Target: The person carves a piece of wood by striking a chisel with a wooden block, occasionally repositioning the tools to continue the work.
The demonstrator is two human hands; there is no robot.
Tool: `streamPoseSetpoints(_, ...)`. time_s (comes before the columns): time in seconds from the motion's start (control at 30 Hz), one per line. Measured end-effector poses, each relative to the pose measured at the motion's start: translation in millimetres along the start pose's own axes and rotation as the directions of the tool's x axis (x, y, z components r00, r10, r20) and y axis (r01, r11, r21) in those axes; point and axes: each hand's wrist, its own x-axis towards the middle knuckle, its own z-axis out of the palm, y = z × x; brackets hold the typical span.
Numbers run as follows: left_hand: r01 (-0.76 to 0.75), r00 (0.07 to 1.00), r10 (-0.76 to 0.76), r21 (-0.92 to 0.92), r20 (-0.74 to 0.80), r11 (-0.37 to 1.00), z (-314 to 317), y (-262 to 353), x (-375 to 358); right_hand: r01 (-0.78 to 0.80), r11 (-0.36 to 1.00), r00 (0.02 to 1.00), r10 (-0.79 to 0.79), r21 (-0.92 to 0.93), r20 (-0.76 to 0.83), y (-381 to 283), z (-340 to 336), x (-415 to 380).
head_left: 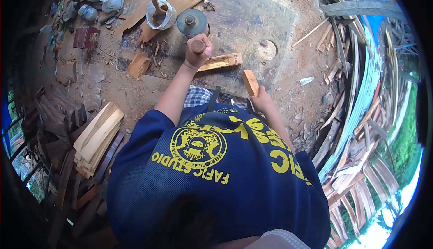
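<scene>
Head view: the person's left hand (197,53) is wrapped tight around a wooden handle (197,45) at twelve o'clock, just above a split wood piece (221,61) lying on the worn desk (252,19). The right hand (264,100) clamps a short wood block (250,82) by its lower end; it looks light, stiff, rough and splintery. Stacked planks (97,138) lie at nine o'clock, scrap timber all around.

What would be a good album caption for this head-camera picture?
Left hand grips a wooden handle above a split wood piece; right hand holds a small block.
</scene>
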Motion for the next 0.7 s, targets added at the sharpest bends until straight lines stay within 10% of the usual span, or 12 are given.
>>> streamPoseSetpoints(0.37, 0.047, 0.999, -0.047, 0.004, 0.015, 0.999, -4, -1, 9, 0.071, 0.992, 0.971, -0.093, -0.108, -0.219, -49, -43, -29)
streamPoseSetpoints(0.57, -0.096, 0.995, 0.101, 0.351, 0.004, 0.931, 12, 11, 5, 0.737, 0.624, 0.651, -0.548, 0.262, -0.525, -142, -101, -114)
streamPoseSetpoints(0.67, -0.295, 0.956, 0.26, 0.468, 0.138, 0.833, 10, -3, 10, 0.971, 0.237, 0.141, -0.681, -0.033, -0.719, -158, -78, -98)
streamPoseSetpoints(0.7, -0.325, 0.936, 0.35, 0.435, 0.023, 0.84, 28, 13, 12, 0.939, 0.307, 0.131, -0.737, -0.156, -0.663, -158, -73, -102)
